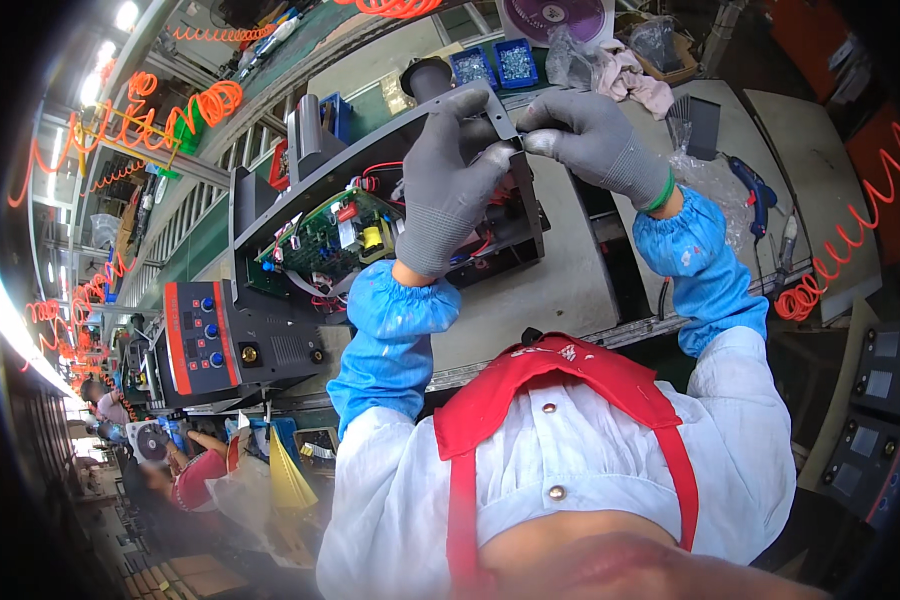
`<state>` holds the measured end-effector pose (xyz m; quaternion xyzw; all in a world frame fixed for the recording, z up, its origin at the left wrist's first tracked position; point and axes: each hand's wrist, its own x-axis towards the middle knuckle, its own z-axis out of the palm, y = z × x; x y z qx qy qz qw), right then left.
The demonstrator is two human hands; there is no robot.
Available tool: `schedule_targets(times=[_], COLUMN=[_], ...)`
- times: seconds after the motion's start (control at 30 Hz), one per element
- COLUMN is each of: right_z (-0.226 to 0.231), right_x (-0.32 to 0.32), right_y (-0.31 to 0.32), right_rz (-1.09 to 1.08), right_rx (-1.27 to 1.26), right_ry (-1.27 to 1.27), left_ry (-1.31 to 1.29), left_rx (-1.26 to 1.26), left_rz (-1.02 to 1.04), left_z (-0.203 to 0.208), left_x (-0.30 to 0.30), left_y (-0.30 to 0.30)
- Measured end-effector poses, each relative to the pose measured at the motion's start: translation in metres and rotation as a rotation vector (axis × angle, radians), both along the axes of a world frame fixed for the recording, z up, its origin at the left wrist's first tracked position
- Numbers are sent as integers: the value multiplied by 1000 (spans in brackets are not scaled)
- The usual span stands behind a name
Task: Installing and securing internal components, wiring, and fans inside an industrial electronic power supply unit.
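A dark metal machine housing [360, 137] lies in front of me with one side uncovered. Inside it sit a green circuit board [335, 235], a yellow-wound coil [374, 240] and red wires. My left hand [445, 190], in a grey glove, is closed around the housing's edge close to its right corner. At that same corner my right hand [598, 145], gloved too, has thumb and fingertips pinched together. Whatever lies between those right fingertips is too small to make out. The two hands' fingertips almost meet there.
A finished-looking machine [260, 350] with blue knobs stands at left. Blue bins [515, 63] of small hardware sit beyond the housing. At right lie a blue hot glue gun [753, 190], a finned grey part [697, 125] and orange coiled hose [798, 300]. A co-worker [202, 475] is at lower left.
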<state>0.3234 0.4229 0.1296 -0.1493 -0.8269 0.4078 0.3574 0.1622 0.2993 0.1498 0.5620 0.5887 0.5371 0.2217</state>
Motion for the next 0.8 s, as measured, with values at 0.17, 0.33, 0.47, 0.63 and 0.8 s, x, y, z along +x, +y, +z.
schedule_targets(times=[0.17,0.33,0.47,0.63,0.8], right_z=[1,-2,-1,1,5], right_x=[-1,0,0,2,3], right_y=[-1,2,0,0,0], right_rz=[-24,-16,-15,9,-1], right_rx=[52,27,22,-21,21], right_ry=[-8,-2,4,-39,-61], left_ry=[52,-186,-84,-209,-466], left_rx=[139,61,26,51,46], left_rz=[26,-67,32,-42,-77], left_z=[-15,-5,-8,-1,7], left_x=[-1,-6,0,4,3], left_y=[4,0,2,-1,-7])
